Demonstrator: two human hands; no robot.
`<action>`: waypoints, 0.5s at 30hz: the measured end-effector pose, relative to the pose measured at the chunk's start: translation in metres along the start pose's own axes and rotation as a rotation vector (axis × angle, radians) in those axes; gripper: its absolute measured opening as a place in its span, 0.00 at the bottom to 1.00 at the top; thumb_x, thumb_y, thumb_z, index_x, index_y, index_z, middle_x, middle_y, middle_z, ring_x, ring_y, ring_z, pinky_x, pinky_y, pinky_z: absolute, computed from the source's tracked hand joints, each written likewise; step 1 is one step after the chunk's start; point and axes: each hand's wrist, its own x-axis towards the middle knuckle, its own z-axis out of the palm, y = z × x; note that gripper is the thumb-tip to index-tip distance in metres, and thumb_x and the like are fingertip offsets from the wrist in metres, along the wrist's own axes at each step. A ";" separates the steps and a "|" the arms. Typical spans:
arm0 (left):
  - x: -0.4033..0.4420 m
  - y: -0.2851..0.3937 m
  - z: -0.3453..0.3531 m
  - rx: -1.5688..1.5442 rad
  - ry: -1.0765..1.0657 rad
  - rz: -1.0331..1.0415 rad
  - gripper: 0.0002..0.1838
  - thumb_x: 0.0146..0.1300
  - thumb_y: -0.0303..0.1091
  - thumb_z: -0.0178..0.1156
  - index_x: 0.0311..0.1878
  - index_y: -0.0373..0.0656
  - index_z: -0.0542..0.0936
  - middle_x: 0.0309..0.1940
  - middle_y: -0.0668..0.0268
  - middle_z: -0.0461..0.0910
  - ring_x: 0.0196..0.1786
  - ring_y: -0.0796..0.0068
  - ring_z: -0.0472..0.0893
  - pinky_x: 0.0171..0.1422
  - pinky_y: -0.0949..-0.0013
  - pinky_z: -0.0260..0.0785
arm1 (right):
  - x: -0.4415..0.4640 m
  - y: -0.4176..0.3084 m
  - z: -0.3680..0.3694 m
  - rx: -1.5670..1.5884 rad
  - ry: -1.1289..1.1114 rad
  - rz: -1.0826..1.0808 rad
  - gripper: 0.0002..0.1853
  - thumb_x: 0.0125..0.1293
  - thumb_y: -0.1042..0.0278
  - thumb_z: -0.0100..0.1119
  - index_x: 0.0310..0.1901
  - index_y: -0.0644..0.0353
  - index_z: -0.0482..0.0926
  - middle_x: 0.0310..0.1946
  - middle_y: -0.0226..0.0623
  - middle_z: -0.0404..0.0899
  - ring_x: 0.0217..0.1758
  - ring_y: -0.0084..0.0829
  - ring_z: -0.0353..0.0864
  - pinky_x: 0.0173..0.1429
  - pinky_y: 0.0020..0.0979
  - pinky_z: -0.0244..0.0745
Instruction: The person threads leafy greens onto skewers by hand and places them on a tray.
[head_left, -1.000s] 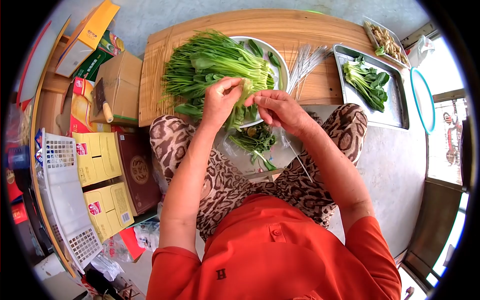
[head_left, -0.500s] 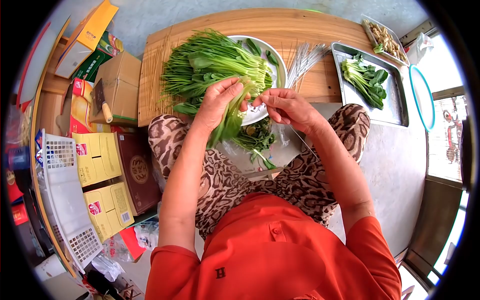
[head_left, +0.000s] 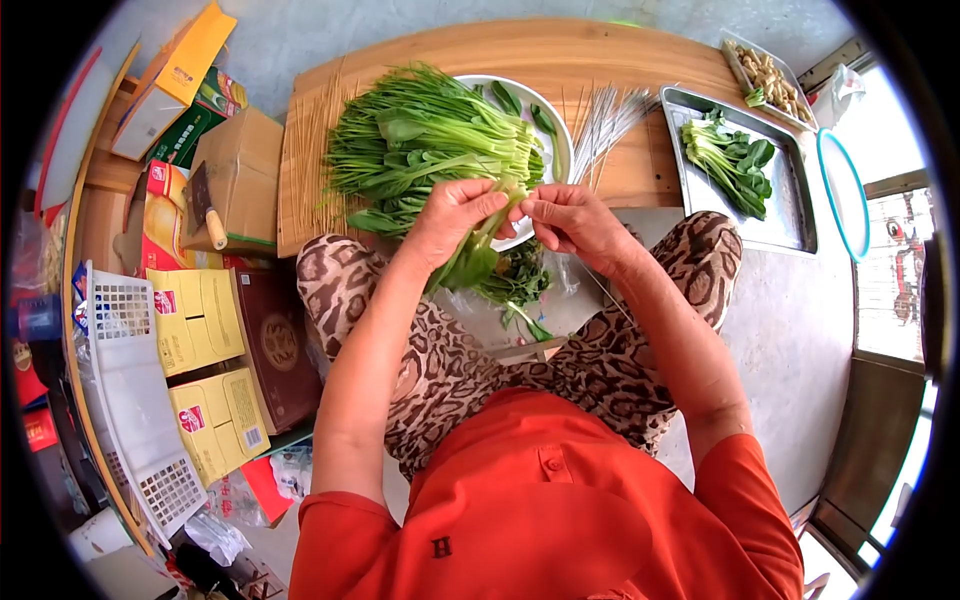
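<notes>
My left hand (head_left: 455, 222) is closed around a leafy green vegetable (head_left: 472, 258), pale stem end up and leaves hanging toward my lap. My right hand (head_left: 572, 226) pinches a thin metal skewer (head_left: 612, 296), which slants down past my wrist over my knee. Its tip is hidden by my fingers, which meet the stem end of the greens. Just beyond both hands, a large heap of long-stemmed greens (head_left: 440, 140) covers most of a white plate (head_left: 562, 150). Below my hands, loose leaves (head_left: 520, 275) lie in a plastic bag.
On the wooden table (head_left: 620, 60) are a bundle of metal skewers (head_left: 610, 125) and thin bamboo sticks (head_left: 312, 165). A metal tray (head_left: 795, 215) at right holds skewered greens (head_left: 728, 160). Behind it stands a container of light-brown pieces (head_left: 770, 78). Boxes (head_left: 235, 165) and a wooden-handled knife (head_left: 208, 208) are at left.
Both hands have come slightly down and closer together at the stem end. The greens in my left hand have lowered with them; the heap and tray look unchanged.
</notes>
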 end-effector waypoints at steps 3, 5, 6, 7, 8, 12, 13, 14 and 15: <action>-0.001 0.000 0.002 0.091 -0.002 -0.002 0.14 0.66 0.35 0.59 0.46 0.33 0.81 0.36 0.66 0.83 0.39 0.78 0.80 0.47 0.75 0.73 | -0.006 -0.004 -0.003 -0.040 -0.023 0.025 0.13 0.72 0.62 0.51 0.39 0.62 0.80 0.14 0.23 0.67 0.16 0.13 0.59 0.20 0.18 0.50; -0.002 -0.004 0.000 0.169 0.007 0.021 0.17 0.67 0.39 0.59 0.50 0.33 0.79 0.42 0.64 0.82 0.45 0.75 0.81 0.54 0.70 0.72 | -0.011 -0.005 -0.003 -0.034 -0.017 0.020 0.13 0.72 0.62 0.51 0.39 0.61 0.81 0.14 0.22 0.67 0.15 0.13 0.59 0.20 0.18 0.50; 0.000 -0.004 -0.001 0.175 0.005 0.025 0.17 0.67 0.39 0.59 0.50 0.33 0.79 0.42 0.64 0.82 0.45 0.75 0.81 0.54 0.70 0.72 | -0.013 -0.005 -0.004 -0.023 -0.010 0.024 0.13 0.72 0.62 0.51 0.38 0.61 0.81 0.14 0.22 0.67 0.15 0.13 0.59 0.20 0.17 0.50; 0.002 -0.004 -0.002 0.129 0.038 0.049 0.18 0.68 0.40 0.58 0.50 0.34 0.79 0.43 0.64 0.82 0.45 0.75 0.81 0.54 0.70 0.72 | -0.016 -0.005 -0.007 -0.024 -0.025 0.007 0.13 0.72 0.61 0.51 0.39 0.61 0.81 0.14 0.22 0.67 0.15 0.13 0.59 0.20 0.17 0.50; 0.003 -0.005 -0.004 0.081 0.071 0.070 0.19 0.68 0.42 0.57 0.51 0.35 0.79 0.44 0.64 0.82 0.46 0.75 0.81 0.54 0.70 0.73 | -0.019 -0.006 -0.010 -0.021 -0.022 0.003 0.13 0.72 0.61 0.51 0.39 0.61 0.81 0.14 0.22 0.67 0.15 0.13 0.59 0.20 0.17 0.50; 0.022 -0.007 -0.040 0.678 0.381 0.142 0.11 0.66 0.35 0.59 0.43 0.37 0.81 0.39 0.65 0.83 0.40 0.76 0.82 0.46 0.71 0.74 | -0.035 -0.005 -0.024 0.028 0.030 0.001 0.12 0.72 0.62 0.50 0.40 0.60 0.81 0.14 0.21 0.67 0.15 0.11 0.58 0.20 0.16 0.48; 0.028 -0.006 -0.045 0.681 0.379 0.142 0.11 0.66 0.35 0.59 0.43 0.37 0.81 0.39 0.65 0.83 0.40 0.76 0.82 0.46 0.71 0.74 | -0.039 -0.006 -0.027 0.031 0.044 -0.014 0.12 0.72 0.62 0.50 0.40 0.60 0.81 0.14 0.21 0.67 0.15 0.12 0.58 0.20 0.16 0.48; 0.034 -0.007 -0.049 0.866 0.445 0.196 0.09 0.63 0.33 0.60 0.42 0.39 0.82 0.38 0.65 0.82 0.38 0.74 0.82 0.44 0.70 0.73 | -0.043 -0.007 -0.028 0.034 0.059 -0.029 0.12 0.72 0.63 0.50 0.40 0.60 0.81 0.14 0.21 0.67 0.15 0.12 0.58 0.20 0.16 0.48; 0.038 -0.009 -0.052 1.050 0.509 0.252 0.07 0.60 0.30 0.62 0.40 0.40 0.82 0.37 0.65 0.81 0.37 0.73 0.81 0.43 0.69 0.72 | -0.047 -0.009 -0.029 0.035 0.083 -0.027 0.12 0.72 0.63 0.50 0.39 0.60 0.81 0.13 0.21 0.67 0.15 0.12 0.57 0.20 0.16 0.48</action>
